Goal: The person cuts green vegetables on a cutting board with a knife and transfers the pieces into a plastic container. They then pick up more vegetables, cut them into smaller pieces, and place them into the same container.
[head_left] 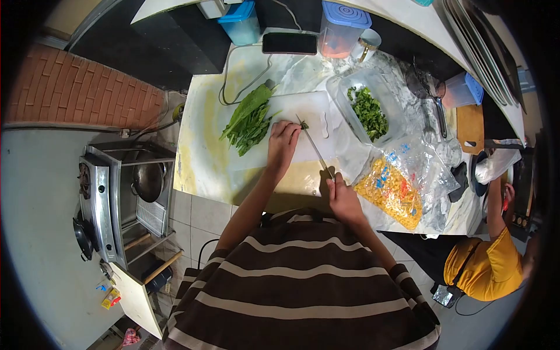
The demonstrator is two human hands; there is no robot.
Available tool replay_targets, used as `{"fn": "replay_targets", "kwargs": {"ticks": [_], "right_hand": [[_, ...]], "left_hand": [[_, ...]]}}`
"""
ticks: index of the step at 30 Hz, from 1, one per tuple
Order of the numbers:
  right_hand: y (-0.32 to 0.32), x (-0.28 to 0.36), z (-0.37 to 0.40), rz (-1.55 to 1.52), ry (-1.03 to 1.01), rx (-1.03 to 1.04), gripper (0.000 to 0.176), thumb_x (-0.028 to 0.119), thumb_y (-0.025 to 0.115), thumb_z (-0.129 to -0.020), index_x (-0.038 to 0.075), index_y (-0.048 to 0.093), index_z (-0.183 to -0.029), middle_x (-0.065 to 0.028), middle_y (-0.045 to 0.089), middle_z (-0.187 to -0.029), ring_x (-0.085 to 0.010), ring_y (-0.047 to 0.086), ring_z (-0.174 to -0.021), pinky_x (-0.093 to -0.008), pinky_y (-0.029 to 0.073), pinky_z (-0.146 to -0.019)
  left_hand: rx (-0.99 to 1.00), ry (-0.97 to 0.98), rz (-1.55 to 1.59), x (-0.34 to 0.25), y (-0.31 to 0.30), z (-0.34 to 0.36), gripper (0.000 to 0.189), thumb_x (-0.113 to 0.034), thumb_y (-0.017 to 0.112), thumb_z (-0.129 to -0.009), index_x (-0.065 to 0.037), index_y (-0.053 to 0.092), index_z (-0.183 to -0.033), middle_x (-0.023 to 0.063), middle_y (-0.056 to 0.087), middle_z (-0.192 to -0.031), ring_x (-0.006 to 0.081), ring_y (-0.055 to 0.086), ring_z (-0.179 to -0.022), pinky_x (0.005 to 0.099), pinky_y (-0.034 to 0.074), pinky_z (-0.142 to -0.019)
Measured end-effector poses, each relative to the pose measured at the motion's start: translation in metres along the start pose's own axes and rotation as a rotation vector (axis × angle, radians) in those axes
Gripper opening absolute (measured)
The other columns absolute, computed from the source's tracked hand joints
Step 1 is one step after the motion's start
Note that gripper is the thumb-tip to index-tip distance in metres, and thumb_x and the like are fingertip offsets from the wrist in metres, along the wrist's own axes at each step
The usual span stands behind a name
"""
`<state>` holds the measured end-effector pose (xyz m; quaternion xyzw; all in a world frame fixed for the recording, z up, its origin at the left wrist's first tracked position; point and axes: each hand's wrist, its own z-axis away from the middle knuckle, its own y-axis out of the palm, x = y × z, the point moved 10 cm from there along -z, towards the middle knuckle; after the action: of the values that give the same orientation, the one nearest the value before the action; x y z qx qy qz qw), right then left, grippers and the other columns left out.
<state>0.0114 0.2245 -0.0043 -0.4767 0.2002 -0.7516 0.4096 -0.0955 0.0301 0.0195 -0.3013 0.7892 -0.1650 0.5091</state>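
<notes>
My right hand point(343, 198) is closed around the handle of a knife point(317, 150), its blade pointing up and left across a white cutting board point(315, 107). On the board, my left hand point(284, 139) has its fingers bent together over the end of some leafy greens, with a small dark green piece point(304, 125) between the fingertips and the blade. A pile of long leafy greens point(248, 119) lies to the left, partly on the board. Chopped greens point(370, 115) fill part of a clear plastic container point(389, 99) at the right.
A plastic bag of yellow pieces point(388, 195) lies right of my knife hand. Behind the board are a phone point(290, 43), lidded tubs point(344, 29) and a mug point(366, 45). A person in a yellow shirt point(484, 265) is at the far right; a stove point(96, 192) stands left.
</notes>
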Motion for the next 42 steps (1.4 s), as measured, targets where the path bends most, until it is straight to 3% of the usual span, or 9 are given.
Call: {"fn": "replay_targets", "kwargs": {"ticks": [11, 16, 22, 25, 27, 31, 36, 40, 42], "right_hand": [[-0.024, 0.026, -0.023, 0.241, -0.117, -0.106, 0.040, 0.035, 0.041, -0.103, -0.001, 0.048, -0.117, -0.0282, 0.066, -0.074, -0.0491, 0.065, -0.072, -0.0574, 0.053, -0.062], [-0.032, 0.023, -0.010, 0.224, -0.076, -0.058, 0.042, 0.036, 0.042, -0.103, -0.001, 0.048, -0.123, -0.0285, 0.066, -0.075, -0.0491, 0.065, -0.071, -0.0566, 0.053, -0.062], [-0.053, 0.013, 0.021, 0.029, -0.023, -0.006, 0.043, 0.033, 0.042, -0.103, -0.004, 0.049, -0.123, -0.0298, 0.064, -0.076, -0.0499, 0.063, -0.073, -0.0568, 0.050, -0.064], [-0.058, 0.004, 0.028, -0.106, 0.009, -0.046, 0.044, 0.033, 0.043, -0.103, -0.006, 0.051, -0.123, -0.0316, 0.062, -0.076, -0.0500, 0.062, -0.076, -0.0552, 0.049, -0.066], [-0.062, -0.002, 0.030, -0.164, 0.025, -0.082, 0.046, 0.033, 0.043, -0.104, -0.007, 0.053, -0.123, -0.0327, 0.061, -0.076, -0.0499, 0.062, -0.078, -0.0543, 0.048, -0.066], [-0.063, -0.015, 0.032, -0.185, 0.085, -0.084, 0.049, 0.034, 0.042, -0.104, -0.009, 0.051, -0.127, -0.0334, 0.061, -0.077, -0.0506, 0.062, -0.079, -0.0529, 0.047, -0.069], [-0.057, -0.026, 0.038, -0.224, 0.089, -0.063, 0.049, 0.034, 0.042, -0.104, -0.009, 0.052, -0.124, -0.0341, 0.062, -0.080, -0.0510, 0.061, -0.081, -0.0527, 0.047, -0.071], [-0.046, -0.029, 0.037, -0.240, 0.045, -0.064, 0.046, 0.035, 0.042, -0.104, -0.006, 0.053, -0.122, -0.0338, 0.062, -0.080, -0.0522, 0.060, -0.083, -0.0534, 0.047, -0.071], [-0.050, -0.026, 0.037, -0.234, 0.030, -0.075, 0.045, 0.035, 0.042, -0.104, -0.005, 0.053, -0.122, -0.0334, 0.062, -0.080, -0.0527, 0.060, -0.083, -0.0537, 0.047, -0.071]], "left_hand": [[0.022, 0.017, 0.023, -0.003, -0.003, -0.005, 0.012, 0.001, 0.066, -0.084, -0.004, 0.065, -0.094, 0.0101, 0.063, -0.094, 0.0317, 0.059, -0.086, 0.0407, 0.048, -0.076], [0.001, -0.054, 0.024, 0.012, -0.006, -0.008, 0.013, 0.002, 0.064, -0.086, -0.005, 0.062, -0.097, 0.0114, 0.062, -0.092, 0.0319, 0.059, -0.083, 0.0409, 0.048, -0.074], [-0.048, -0.008, -0.219, -0.012, -0.017, -0.018, 0.016, 0.001, 0.062, -0.087, -0.005, 0.063, -0.102, 0.0118, 0.060, -0.103, 0.0319, 0.057, -0.095, 0.0413, 0.047, -0.082], [0.018, 0.039, -0.203, -0.031, -0.008, -0.027, 0.021, 0.001, 0.062, -0.086, -0.006, 0.063, -0.106, 0.0123, 0.059, -0.108, 0.0332, 0.055, -0.101, 0.0419, 0.045, -0.087], [0.206, 0.107, -0.138, -0.038, 0.014, -0.029, 0.022, -0.001, 0.063, -0.085, -0.008, 0.062, -0.106, 0.0118, 0.059, -0.107, 0.0324, 0.056, -0.099, 0.0420, 0.047, -0.083], [0.301, 0.059, -0.185, -0.017, 0.040, -0.028, 0.022, -0.001, 0.065, -0.082, -0.007, 0.062, -0.103, 0.0108, 0.060, -0.103, 0.0322, 0.059, -0.092, 0.0430, 0.049, -0.078], [0.240, -0.085, 0.137, -0.048, 0.027, -0.068, 0.018, 0.002, 0.069, -0.081, -0.004, 0.062, -0.097, 0.0084, 0.063, -0.085, 0.0236, 0.064, -0.073, 0.0332, 0.053, -0.074], [0.179, -0.070, 0.512, -0.102, 0.032, -0.112, 0.013, -0.002, 0.070, -0.084, -0.004, 0.064, -0.095, 0.0055, 0.066, -0.087, 0.0169, 0.067, -0.077, 0.0283, 0.053, -0.078], [0.350, -0.145, 0.627, -0.118, 0.055, -0.120, 0.011, -0.005, 0.071, -0.085, -0.004, 0.066, -0.095, 0.0053, 0.067, -0.099, 0.0153, 0.067, -0.090, 0.0290, 0.053, -0.083]]}}
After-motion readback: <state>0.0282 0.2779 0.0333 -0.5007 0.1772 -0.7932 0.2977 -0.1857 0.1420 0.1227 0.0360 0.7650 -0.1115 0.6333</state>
